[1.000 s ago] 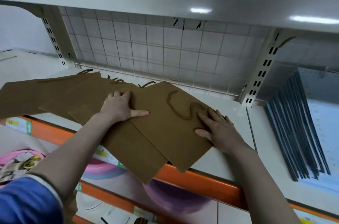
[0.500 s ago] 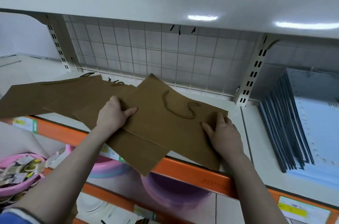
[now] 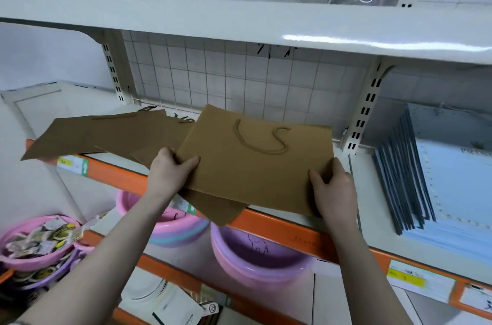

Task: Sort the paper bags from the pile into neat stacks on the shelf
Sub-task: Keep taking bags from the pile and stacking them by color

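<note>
Hands clamp the top paper bag [image 3: 255,165] at both sides, left hand [image 3: 170,173] and right hand [image 3: 332,189] pinching its edges, holding it above the shelf [image 3: 306,220] and overlapping the fanned pile of bags [image 3: 106,138].

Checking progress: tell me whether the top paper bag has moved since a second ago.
Yes. The top paper bag turned squarer to the orange shelf edge.
</note>
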`<state>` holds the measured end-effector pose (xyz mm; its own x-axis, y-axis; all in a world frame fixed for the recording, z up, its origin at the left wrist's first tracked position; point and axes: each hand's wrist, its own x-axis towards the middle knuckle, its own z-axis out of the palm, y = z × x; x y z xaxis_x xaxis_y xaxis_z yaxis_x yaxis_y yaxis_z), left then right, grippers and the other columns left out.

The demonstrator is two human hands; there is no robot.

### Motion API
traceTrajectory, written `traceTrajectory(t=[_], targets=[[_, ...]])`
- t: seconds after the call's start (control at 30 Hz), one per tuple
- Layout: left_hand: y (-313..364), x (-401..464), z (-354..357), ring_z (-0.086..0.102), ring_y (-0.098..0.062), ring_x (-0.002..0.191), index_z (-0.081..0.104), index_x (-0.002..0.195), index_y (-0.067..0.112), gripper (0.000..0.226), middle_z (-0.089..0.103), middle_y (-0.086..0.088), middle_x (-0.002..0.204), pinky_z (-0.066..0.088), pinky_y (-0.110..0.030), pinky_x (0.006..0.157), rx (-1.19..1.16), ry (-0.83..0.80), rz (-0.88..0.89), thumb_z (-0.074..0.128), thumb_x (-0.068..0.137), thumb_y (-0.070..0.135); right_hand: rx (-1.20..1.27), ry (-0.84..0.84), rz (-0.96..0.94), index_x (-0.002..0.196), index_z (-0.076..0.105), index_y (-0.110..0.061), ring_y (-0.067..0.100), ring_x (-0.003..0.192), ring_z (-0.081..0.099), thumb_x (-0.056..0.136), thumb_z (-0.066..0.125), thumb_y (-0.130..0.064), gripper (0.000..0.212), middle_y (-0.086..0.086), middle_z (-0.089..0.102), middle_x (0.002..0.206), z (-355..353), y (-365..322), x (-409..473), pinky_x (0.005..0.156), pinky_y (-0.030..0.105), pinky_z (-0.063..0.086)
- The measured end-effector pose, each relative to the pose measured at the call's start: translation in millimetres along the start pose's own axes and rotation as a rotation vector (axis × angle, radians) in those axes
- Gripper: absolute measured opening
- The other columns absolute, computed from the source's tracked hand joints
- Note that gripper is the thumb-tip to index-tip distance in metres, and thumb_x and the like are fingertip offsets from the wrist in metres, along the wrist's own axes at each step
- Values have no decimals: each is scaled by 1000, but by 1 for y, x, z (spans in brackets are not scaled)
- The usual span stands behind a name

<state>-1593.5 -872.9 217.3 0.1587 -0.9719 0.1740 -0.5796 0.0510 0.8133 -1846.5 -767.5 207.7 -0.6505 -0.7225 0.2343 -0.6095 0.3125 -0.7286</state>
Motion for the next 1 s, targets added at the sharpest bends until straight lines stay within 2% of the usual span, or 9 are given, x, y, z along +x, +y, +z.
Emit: traceTrajectory(t=[0.1, 0.2, 0.3, 0.4, 0.47, 0.6, 0.7, 0.9, 1.0], targets=[[2, -10, -10, 55, -31, 90, 52, 93, 0, 43, 56, -13, 92, 39, -35, 70, 32, -79, 14, 73, 79, 35, -6, 22, -9, 139, 40, -11, 34, 112, 51, 92, 55, -28, 52, 17, 52, 125, -19, 0, -14, 86, 35, 41], [6, -23, -21, 55, -30, 103, 55, 111, 2, 53, 58, -11, 106, 43, -35, 85, 9, -171, 43, 76, 76, 36, 6, -5, -33, 140, 41, -11, 33, 117, 50, 90, 58, -24, 54, 17, 53, 130, -38, 4, -33, 92, 36, 40], [11, -45, -28, 52, -29, 112, 50, 125, 3, 64, 55, -10, 117, 41, -34, 90, 14, -195, 101, 78, 75, 33, -3, -15, -37, 140, 42, -13, 32, 117, 50, 89, 60, -24, 56, 15, 54, 128, -52, 9, -60, 93, 37, 40], [11, -68, -26, 50, -33, 114, 49, 121, 1, 65, 55, -15, 119, 40, -37, 89, 67, -152, 203, 80, 72, 30, -140, -1, 9, 125, 49, -10, 34, 98, 55, 90, 56, -30, 42, 16, 55, 114, -66, 12, -86, 75, 36, 42], [8, -82, -23, 49, -34, 109, 50, 115, 0, 63, 57, -18, 114, 40, -39, 85, 113, -131, 267, 81, 69, 31, -236, -20, 47, 118, 45, -7, 35, 94, 55, 91, 53, -34, 39, 15, 50, 110, -75, 13, -102, 70, 36, 40], [12, -114, -18, 49, -37, 102, 48, 110, 2, 62, 54, -23, 109, 41, -41, 80, 187, -126, 270, 80, 68, 36, -345, 23, 42, 133, 36, -6, 34, 108, 51, 92, 51, -37, 54, 15, 45, 121, -96, 16, -128, 83, 36, 40], [21, -141, -15, 49, -39, 104, 47, 116, 3, 66, 52, -24, 111, 43, -44, 81, 204, -113, 268, 78, 69, 37, -403, 63, 34, 139, 30, -8, 30, 115, 47, 94, 47, -39, 57, 12, 42, 128, -118, 24, -145, 81, 32, 37], [51, -197, -6, 45, -37, 114, 47, 125, 2, 68, 51, -25, 119, 39, -41, 88, 167, -115, 258, 78, 72, 33, -237, 57, 18, 125, 42, -8, 31, 107, 52, 88, 56, -35, 48, 9, 46, 119, -172, 68, -168, 85, 35, 42], [77, -230, 11, 40, -36, 120, 43, 133, 0, 75, 50, -25, 127, 35, -40, 94, 127, -114, 298, 78, 74, 28, -175, 82, 43, 125, 43, -6, 32, 108, 50, 85, 63, -33, 52, 10, 47, 119, -213, 100, -177, 87, 38, 43]])
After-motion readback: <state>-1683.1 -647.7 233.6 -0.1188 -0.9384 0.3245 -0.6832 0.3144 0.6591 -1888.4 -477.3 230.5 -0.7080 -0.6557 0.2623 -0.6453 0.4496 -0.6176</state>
